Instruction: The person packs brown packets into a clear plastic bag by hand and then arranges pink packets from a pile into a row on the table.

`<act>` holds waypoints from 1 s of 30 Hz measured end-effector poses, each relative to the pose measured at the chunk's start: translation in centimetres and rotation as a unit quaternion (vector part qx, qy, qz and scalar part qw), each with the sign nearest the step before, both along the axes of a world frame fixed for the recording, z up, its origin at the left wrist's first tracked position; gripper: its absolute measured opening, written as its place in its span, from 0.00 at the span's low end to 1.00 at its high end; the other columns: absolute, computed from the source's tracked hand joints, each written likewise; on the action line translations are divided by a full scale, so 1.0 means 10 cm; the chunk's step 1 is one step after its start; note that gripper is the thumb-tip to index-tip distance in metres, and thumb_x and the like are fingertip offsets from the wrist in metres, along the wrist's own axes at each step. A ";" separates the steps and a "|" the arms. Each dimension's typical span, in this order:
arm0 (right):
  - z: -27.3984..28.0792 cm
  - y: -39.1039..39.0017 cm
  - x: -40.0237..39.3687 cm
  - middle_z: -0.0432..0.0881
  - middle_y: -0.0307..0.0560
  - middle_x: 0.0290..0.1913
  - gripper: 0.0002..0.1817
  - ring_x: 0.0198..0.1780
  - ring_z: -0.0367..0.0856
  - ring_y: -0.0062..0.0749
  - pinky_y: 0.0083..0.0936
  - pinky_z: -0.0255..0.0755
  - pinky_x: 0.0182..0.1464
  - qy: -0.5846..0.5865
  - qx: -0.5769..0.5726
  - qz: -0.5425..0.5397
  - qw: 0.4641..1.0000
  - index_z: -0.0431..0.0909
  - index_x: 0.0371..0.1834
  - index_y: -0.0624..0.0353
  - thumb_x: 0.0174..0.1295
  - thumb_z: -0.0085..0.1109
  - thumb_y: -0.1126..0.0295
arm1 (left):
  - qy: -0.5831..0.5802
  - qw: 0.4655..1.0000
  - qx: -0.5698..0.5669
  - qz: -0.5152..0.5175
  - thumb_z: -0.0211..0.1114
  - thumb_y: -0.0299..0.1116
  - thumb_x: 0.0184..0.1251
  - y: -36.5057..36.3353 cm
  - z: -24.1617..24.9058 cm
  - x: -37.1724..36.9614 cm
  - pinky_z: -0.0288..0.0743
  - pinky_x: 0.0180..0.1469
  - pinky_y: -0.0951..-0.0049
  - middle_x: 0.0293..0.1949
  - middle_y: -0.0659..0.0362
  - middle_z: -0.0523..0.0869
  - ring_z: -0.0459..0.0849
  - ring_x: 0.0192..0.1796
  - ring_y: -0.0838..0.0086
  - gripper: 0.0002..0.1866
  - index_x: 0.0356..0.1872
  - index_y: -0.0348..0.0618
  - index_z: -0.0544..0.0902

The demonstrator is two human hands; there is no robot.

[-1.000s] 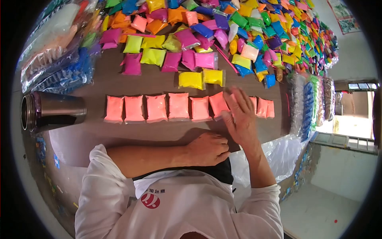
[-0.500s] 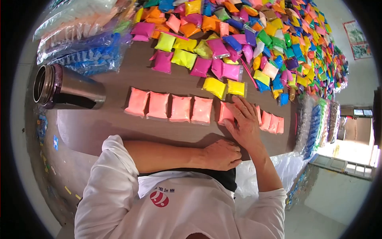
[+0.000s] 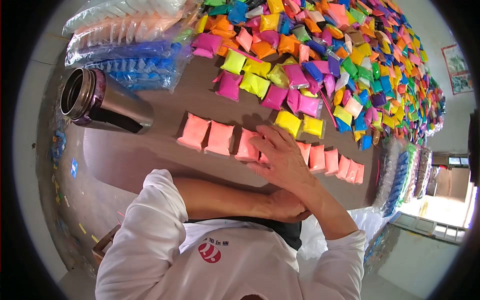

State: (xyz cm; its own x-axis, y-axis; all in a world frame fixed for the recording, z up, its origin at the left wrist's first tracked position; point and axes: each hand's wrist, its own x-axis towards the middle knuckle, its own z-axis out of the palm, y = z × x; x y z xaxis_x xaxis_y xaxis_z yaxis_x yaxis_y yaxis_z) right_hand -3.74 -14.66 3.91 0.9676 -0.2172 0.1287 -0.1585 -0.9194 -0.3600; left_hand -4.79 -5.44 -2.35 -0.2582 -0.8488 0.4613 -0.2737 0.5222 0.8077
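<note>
A row of salmon-pink packets runs across the brown table. My right hand (image 3: 282,155) lies over the middle of it, fingers stretched and spread. Its fingertips touch a pink packet (image 3: 247,145); another beside it is mostly covered by the hand. Left of the hand stand two apart pink packets (image 3: 219,138), and to its right several more (image 3: 317,159) sit closer together. Two yellow packets (image 3: 288,123) lie just beyond my fingers. My left hand (image 3: 287,206) rests closed at the table's near edge, partly behind my right wrist; its palm is hidden.
A steel flask (image 3: 120,110) lies on its side at the left. Behind it are clear bags of packets (image 3: 135,70). A large heap of colourful packets (image 3: 350,55) fills the far right. More bagged packets (image 3: 400,175) stand past the table's right edge.
My right hand has moved left along the pink row. Packets on its right now show in a closer group. The whole view has shifted slightly; my left hand stays near the table edge.
</note>
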 end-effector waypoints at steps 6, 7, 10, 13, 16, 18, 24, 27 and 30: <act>0.09 0.15 0.32 0.72 0.50 0.66 0.27 0.69 0.69 0.50 0.48 0.67 0.68 -0.018 0.001 0.055 0.998 0.79 0.57 0.53 0.53 0.73 0.58 | 0.022 0.997 -0.035 0.070 0.62 0.37 0.65 0.01 0.07 -0.01 0.77 0.45 0.53 0.37 0.49 0.84 0.84 0.41 0.51 0.11 0.41 0.42 0.82; 0.10 0.18 0.37 0.73 0.50 0.66 0.26 0.69 0.69 0.50 0.48 0.67 0.67 -0.023 0.015 0.062 0.998 0.80 0.56 0.53 0.53 0.73 0.59 | 0.013 0.998 -0.027 0.063 0.62 0.37 0.65 0.03 -0.01 -0.05 0.76 0.44 0.53 0.36 0.49 0.84 0.83 0.40 0.51 0.10 0.41 0.42 0.82; 0.16 0.15 0.39 0.74 0.51 0.65 0.24 0.68 0.71 0.50 0.48 0.69 0.65 -0.071 0.027 0.033 0.997 0.80 0.54 0.54 0.55 0.72 0.60 | 0.021 0.999 0.035 -0.019 0.63 0.38 0.65 -0.01 -0.12 -0.09 0.77 0.45 0.53 0.37 0.50 0.84 0.84 0.42 0.51 0.10 0.41 0.45 0.82; 0.19 -0.11 0.27 0.76 0.52 0.62 0.20 0.65 0.74 0.53 0.48 0.71 0.63 -0.142 -0.008 -0.035 0.989 0.81 0.51 0.56 0.56 0.72 0.63 | -0.009 1.000 0.023 -0.017 0.63 0.38 0.66 -0.05 0.01 -0.02 0.79 0.48 0.54 0.37 0.50 0.85 0.85 0.43 0.53 0.10 0.38 0.43 0.83; 0.16 -0.54 0.12 0.77 0.54 0.61 0.21 0.64 0.74 0.54 0.47 0.71 0.63 -0.142 -0.045 -0.098 0.984 0.81 0.52 0.57 0.56 0.72 0.65 | -0.106 0.992 0.037 -0.063 0.61 0.39 0.69 -0.05 0.15 0.11 0.80 0.45 0.54 0.33 0.49 0.84 0.85 0.40 0.53 0.13 0.31 0.39 0.82; 0.22 -0.81 -0.01 0.79 0.54 0.58 0.20 0.61 0.76 0.54 0.47 0.71 0.62 -0.164 -0.108 -0.142 0.970 0.80 0.51 0.58 0.55 0.71 0.66 | -0.074 0.995 0.037 -0.053 0.62 0.38 0.68 -0.07 0.18 0.10 0.80 0.44 0.54 0.30 0.50 0.83 0.85 0.38 0.53 0.14 0.27 0.39 0.81; 0.18 -1.56 -0.45 0.80 0.57 0.57 0.26 0.59 0.77 0.57 0.47 0.72 0.62 -0.141 -0.082 -0.344 0.925 0.76 0.56 0.61 0.54 0.71 0.69 | -0.061 0.997 0.030 -0.043 0.66 0.37 0.66 -0.07 0.20 0.11 0.81 0.42 0.56 0.29 0.52 0.82 0.84 0.35 0.54 0.13 0.25 0.40 0.80; 0.10 -1.80 -0.52 0.80 0.58 0.58 0.28 0.62 0.75 0.58 0.47 0.71 0.63 -0.157 -0.128 -0.377 0.904 0.75 0.59 0.61 0.54 0.71 0.68 | -0.047 0.998 0.022 -0.038 0.67 0.36 0.65 -0.07 0.17 0.09 0.80 0.40 0.56 0.28 0.53 0.81 0.83 0.34 0.54 0.12 0.25 0.41 0.80; 0.08 -1.95 -0.50 0.79 0.59 0.58 0.29 0.64 0.74 0.58 0.47 0.69 0.64 -0.162 -0.178 -0.332 0.912 0.75 0.60 0.61 0.55 0.71 0.66 | -0.039 0.999 0.022 -0.027 0.67 0.36 0.64 -0.06 0.16 0.08 0.79 0.38 0.56 0.28 0.53 0.81 0.83 0.33 0.55 0.12 0.26 0.41 0.79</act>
